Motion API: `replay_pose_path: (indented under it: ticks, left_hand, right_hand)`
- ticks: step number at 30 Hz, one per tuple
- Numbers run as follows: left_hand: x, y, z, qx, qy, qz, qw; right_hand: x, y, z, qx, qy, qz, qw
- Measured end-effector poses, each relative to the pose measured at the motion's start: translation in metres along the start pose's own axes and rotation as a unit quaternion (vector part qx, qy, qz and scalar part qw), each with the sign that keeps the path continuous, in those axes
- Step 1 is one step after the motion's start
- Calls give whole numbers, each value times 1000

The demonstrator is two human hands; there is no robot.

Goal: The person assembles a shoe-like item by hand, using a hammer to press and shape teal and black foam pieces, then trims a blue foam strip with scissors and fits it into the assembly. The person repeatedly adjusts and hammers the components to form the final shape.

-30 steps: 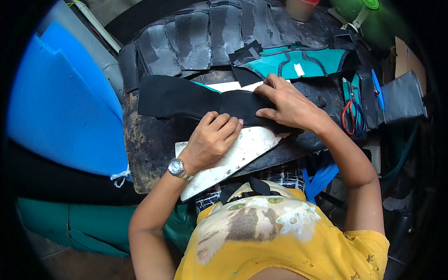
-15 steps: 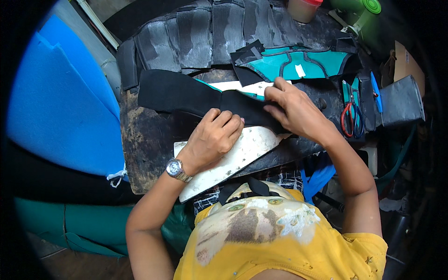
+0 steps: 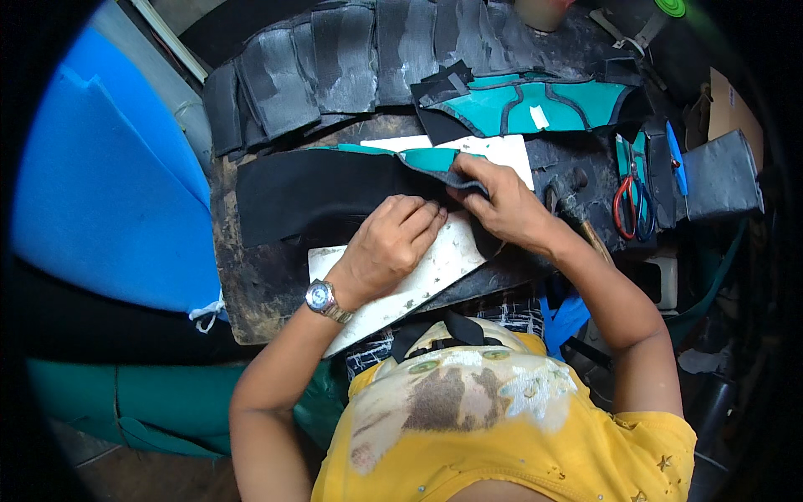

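At the centre of the frame the left hand (image 3: 391, 243) lies flat, fingers together, pressing a black fabric strip (image 3: 322, 194) onto a white board (image 3: 435, 266). Just right, the right hand (image 3: 502, 202) pinches the strip's teal-lined edge (image 3: 431, 159). Farther off at the right edge, red-handled scissors (image 3: 626, 201) lie on the dark worktable (image 3: 259, 280); no container shows.
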State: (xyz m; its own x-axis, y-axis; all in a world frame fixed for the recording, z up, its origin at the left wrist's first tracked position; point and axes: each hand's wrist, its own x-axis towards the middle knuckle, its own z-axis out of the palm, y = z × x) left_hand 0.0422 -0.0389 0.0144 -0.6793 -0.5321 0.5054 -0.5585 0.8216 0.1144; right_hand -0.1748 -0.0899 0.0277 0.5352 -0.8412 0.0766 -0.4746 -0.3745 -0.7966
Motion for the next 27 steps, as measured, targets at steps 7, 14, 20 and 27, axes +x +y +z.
replay_pose_path:
  ticks: [7, 14, 20, 27]
  left_hand:
    - [2, 0, 0, 9, -38, -24, 999]
    - [10, 18, 12, -20, -2, -77, 997]
    - [7, 16, 11, -22, -36, -80, 996]
    - [7, 15, 5, -16, -69, -75, 995]
  right_hand:
    - [21, 6, -12, -52, -35, 55, 996]
    - [29, 4, -26, -37, -66, 98, 992]
    - [20, 6, -49, 82, -112, 108, 984]
    - [16, 12, -41, -12, -79, 82, 993]
